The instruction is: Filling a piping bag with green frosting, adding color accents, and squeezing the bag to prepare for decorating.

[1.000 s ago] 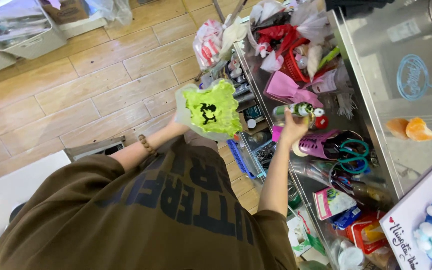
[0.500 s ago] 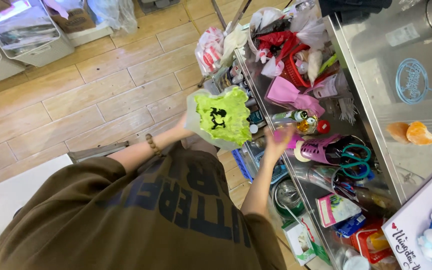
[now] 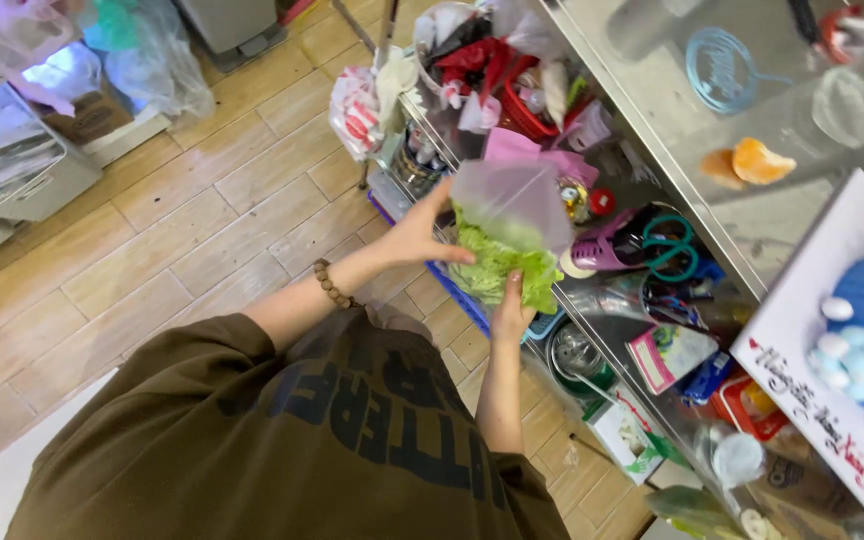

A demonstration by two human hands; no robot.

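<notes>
Head view: left hand (image 3: 417,232) grips the green plastic bag (image 3: 500,262) at its edge. Right hand (image 3: 510,312) clasps it from below, beside the cluttered shelf (image 3: 612,330).

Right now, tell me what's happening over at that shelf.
A person in a brown shirt stands at a cluttered metal shelf, holding a bright green plastic bag with both hands. The left hand grips its upper edge near a translucent bag; the right hand supports it from below. Purple-handled scissors lie just beyond.

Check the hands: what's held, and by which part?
Both hands hold one green plastic bag: left hand grips its left edge near the translucent top, right hand supports it from the bottom.
</notes>
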